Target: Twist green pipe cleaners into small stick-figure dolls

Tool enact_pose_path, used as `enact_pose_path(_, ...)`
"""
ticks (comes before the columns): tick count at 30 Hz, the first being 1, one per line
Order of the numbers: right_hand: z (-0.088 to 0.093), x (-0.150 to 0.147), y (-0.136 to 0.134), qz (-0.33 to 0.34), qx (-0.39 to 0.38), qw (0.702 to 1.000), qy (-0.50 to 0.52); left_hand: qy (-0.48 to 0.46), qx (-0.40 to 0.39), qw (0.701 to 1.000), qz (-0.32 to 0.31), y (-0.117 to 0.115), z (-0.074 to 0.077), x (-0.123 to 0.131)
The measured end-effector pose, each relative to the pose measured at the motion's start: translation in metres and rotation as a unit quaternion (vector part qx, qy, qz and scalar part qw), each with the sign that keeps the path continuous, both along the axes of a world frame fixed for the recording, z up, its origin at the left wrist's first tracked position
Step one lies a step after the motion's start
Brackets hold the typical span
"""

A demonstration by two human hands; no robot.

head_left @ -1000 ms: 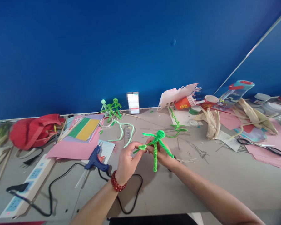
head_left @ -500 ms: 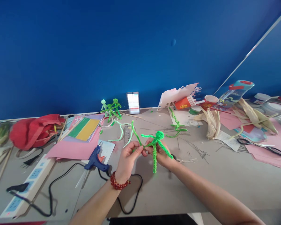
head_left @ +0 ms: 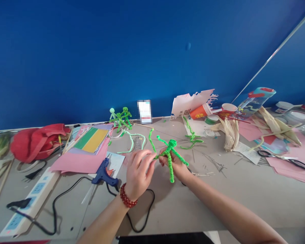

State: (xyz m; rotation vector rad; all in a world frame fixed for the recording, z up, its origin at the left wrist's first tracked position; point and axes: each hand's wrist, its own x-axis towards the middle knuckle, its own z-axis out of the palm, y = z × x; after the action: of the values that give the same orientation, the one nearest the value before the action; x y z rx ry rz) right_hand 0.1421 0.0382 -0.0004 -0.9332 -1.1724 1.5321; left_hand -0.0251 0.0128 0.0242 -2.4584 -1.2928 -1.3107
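on the head view, the right hand (head_left: 179,168) pinches one green pipe-cleaner figure (head_left: 170,166) above the table (head_left: 167,211), while the left hand (head_left: 139,173) sits loosely parted by one thin stem (head_left: 151,140), contact unclear. head and three thick limbs look wound, the thin fourth apparently unfinished! by the wall (head_left: 91,61), three more green figures (head_left: 119,117); nearer, one glue gun (head_left: 104,172).

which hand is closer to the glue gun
Left. The left hand is to the right of the glue gun; the right hand is farther right, its fingers holding the green figure.
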Motion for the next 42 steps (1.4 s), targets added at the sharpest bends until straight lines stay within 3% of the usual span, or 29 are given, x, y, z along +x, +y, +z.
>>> enact_pose_path(6, -0.003, 0.002, -0.001, 0.011, 0.011, 1.0, 0.0, 0.047, 0.022, 0.998, 0.024, 0.005, 0.0, -0.002)
enact_pose_path(27, 0.004, -0.003, -0.005, 0.01, 0.012, 1.0, 0.009, 0.028, 0.014, 0.999, -0.026, 0.006, 0.004, 0.001)
enact_pose_path(36, 0.001, -0.004, -0.005, 0.006, 0.02, 1.0, 0.02, -0.028, -0.048, 0.998, -0.026, 0.002, 0.001, 0.004)
enact_pose_path(42, -0.011, -0.006, -0.002, -0.007, 0.037, 0.999, 0.012, -0.075, -0.072, 0.994, -0.02, 0.001, 0.002, 0.005)
